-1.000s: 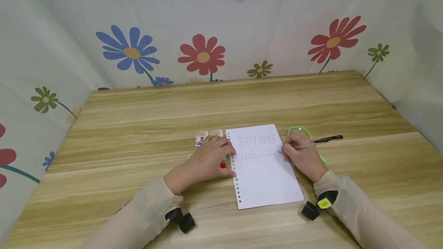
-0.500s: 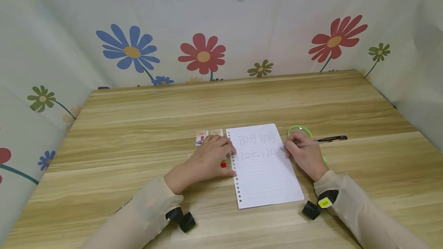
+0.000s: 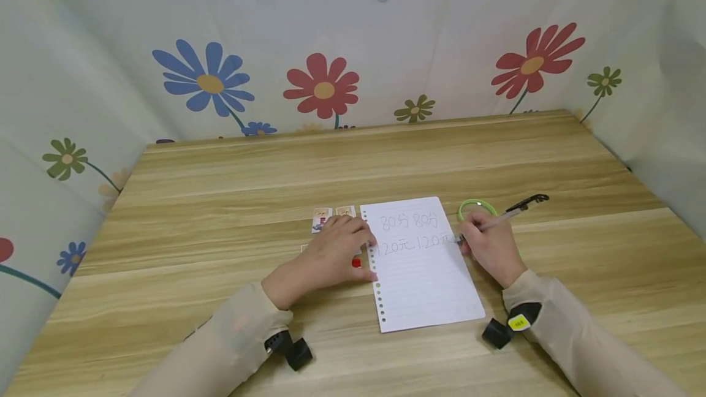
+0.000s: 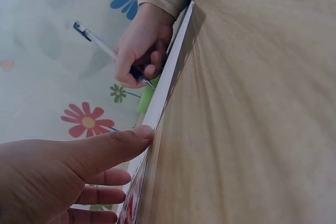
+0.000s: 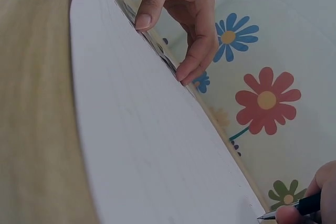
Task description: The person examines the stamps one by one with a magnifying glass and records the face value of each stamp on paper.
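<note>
A lined sheet of loose-leaf paper point(image 3: 427, 293) lies on the table with two rows of handwriting, "80分 80分" and "1.20元 1.20元". My right hand point(image 3: 491, 247) pinches a gel pen point(image 3: 504, 218) with a clear barrel and black clip end. Its tip is right at the sheet's right edge, by the end of the second row. My left hand point(image 3: 333, 256) rests with spread fingers over the punched left edge, thumb and fingertips touching the paper. Partly under that hand lie several small stamp-like picture cards point(image 3: 322, 220) and a small red item point(image 3: 356, 263).
A green-rimmed round thing point(image 3: 477, 202) lies beyond the right hand, mostly covered by it. The wooden table point(image 3: 220, 189) backs onto a flower-printed curtain point(image 3: 248, 5). Black wrist cameras point(image 3: 298, 354) sit close to the tabletop on both arms.
The right hand has shifted slightly right with the pen, whose clip end now points higher. More strokes show at the end of the second row. The left hand has stayed in place.
</note>
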`<state>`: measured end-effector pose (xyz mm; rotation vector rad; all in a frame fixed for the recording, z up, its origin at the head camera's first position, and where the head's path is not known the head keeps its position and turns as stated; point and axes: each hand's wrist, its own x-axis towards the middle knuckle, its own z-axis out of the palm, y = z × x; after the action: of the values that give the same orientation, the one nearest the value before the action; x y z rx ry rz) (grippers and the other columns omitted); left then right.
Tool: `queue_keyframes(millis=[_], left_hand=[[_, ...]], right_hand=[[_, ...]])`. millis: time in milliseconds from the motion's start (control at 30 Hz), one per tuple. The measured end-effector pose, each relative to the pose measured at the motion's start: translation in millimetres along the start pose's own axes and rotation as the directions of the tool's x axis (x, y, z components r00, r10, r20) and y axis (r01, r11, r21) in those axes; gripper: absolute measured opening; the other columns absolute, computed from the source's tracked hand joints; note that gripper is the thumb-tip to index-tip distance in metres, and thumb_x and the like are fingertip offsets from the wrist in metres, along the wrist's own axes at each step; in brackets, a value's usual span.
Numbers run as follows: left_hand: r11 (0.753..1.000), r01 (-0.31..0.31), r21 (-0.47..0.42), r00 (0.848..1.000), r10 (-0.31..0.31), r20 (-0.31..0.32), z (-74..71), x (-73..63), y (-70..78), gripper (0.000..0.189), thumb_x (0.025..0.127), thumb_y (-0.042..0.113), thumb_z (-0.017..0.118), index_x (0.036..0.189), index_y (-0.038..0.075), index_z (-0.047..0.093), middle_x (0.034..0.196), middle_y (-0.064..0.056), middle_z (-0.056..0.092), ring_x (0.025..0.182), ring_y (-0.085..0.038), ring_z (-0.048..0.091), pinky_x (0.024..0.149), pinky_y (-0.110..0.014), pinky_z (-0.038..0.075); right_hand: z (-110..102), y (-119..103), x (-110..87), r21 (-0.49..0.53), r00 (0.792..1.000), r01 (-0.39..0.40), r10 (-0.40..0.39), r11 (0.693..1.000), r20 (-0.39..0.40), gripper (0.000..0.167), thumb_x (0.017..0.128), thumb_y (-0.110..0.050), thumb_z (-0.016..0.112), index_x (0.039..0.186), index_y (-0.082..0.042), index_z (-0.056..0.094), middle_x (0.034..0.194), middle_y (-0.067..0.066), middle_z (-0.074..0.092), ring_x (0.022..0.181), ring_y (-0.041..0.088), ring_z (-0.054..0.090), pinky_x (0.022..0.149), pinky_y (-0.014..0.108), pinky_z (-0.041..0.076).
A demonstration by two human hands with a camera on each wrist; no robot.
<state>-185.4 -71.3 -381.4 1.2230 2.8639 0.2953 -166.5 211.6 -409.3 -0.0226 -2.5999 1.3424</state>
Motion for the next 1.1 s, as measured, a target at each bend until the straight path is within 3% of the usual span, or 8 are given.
queue_keyframes(millis=[200, 400, 533, 767, 967, 1100], left_hand=[[1.000, -0.003, 0.004, 1.000, 0.003, -0.006, -0.8, -0.6, -0.3, 0.056, 0.071, 0.051, 0.077, 0.109, 0.012, 0.065, 0.113, -0.002, 0.057, 0.110, -0.023, 0.048, 0.101, -0.039, 0.031], [1.000, -0.006, -0.007, 1.000, 0.006, -0.006, 0.3, -0.4, -0.8, 0.055, 0.072, 0.050, 0.077, 0.109, 0.012, 0.065, 0.112, -0.002, 0.057, 0.110, -0.023, 0.048, 0.102, -0.040, 0.031], [1.000, -0.006, -0.016, 1.000, 0.006, -0.003, 0.8, -1.1, -0.9, 0.055, 0.072, 0.050, 0.077, 0.110, 0.012, 0.065, 0.113, -0.002, 0.057, 0.111, -0.023, 0.048, 0.103, -0.040, 0.031], [1.000, -0.008, -0.021, 1.000, 0.007, -0.008, 0.8, -2.1, -1.1, 0.054, 0.072, 0.049, 0.077, 0.110, 0.011, 0.066, 0.113, -0.002, 0.058, 0.112, -0.023, 0.048, 0.103, -0.039, 0.031], [1.000, -0.014, -0.013, 1.000, 0.014, -0.017, 2.4, -2.1, -2.3, 0.054, 0.072, 0.050, 0.077, 0.109, 0.011, 0.066, 0.112, -0.002, 0.058, 0.112, -0.023, 0.048, 0.103, -0.038, 0.031], [1.000, -0.022, -0.007, 0.999, 0.022, -0.023, 3.4, -2.4, -2.5, 0.055, 0.072, 0.051, 0.077, 0.109, 0.012, 0.066, 0.111, -0.001, 0.058, 0.112, -0.022, 0.048, 0.103, -0.038, 0.031]], right_hand=[[0, 0, 2.3, 0.027, 1.000, 0.011, -0.011, 1.000, -0.022, 0.018, 0.091, -0.010, 0.049, 0.077, -0.002, 0.057, 0.058, 0.008, 0.055, 0.043, 0.017, 0.047, 0.038, 0.025, 0.039], [-6, -5, 3.9, 0.090, 0.999, 0.032, -0.035, 0.995, 0.036, 0.015, 0.094, -0.014, 0.053, 0.091, 0.001, 0.053, 0.060, 0.010, 0.054, 0.044, 0.018, 0.048, 0.041, 0.025, 0.040], [-10, -11, 6.7, 0.051, 0.994, 0.055, -0.059, 0.997, 0.087, 0.013, 0.091, -0.010, 0.058, 0.092, 0.002, 0.053, 0.063, 0.009, 0.055, 0.047, 0.017, 0.050, 0.044, 0.024, 0.040], [-18, -20, 9.0, -0.054, 0.991, 0.066, -0.059, 0.996, 0.124, 0.018, 0.091, -0.017, 0.063, 0.098, -0.001, 0.059, 0.073, 0.010, 0.057, 0.055, 0.018, 0.053, 0.048, 0.024, 0.041], [-22, -23, 12.3, -0.060, 0.981, 0.125, -0.114, 0.990, 0.159, 0.013, 0.091, -0.016, 0.063, 0.099, -0.005, 0.061, 0.074, 0.013, 0.060, 0.050, 0.019, 0.055, 0.046, 0.027, 0.045], [-28, -26, 13.0, -0.110, 0.963, 0.194, -0.168, 0.975, 0.211, 0.013, 0.093, -0.016, 0.062, 0.100, -0.005, 0.061, 0.072, 0.011, 0.060, 0.052, 0.019, 0.055, 0.046, 0.026, 0.044]])
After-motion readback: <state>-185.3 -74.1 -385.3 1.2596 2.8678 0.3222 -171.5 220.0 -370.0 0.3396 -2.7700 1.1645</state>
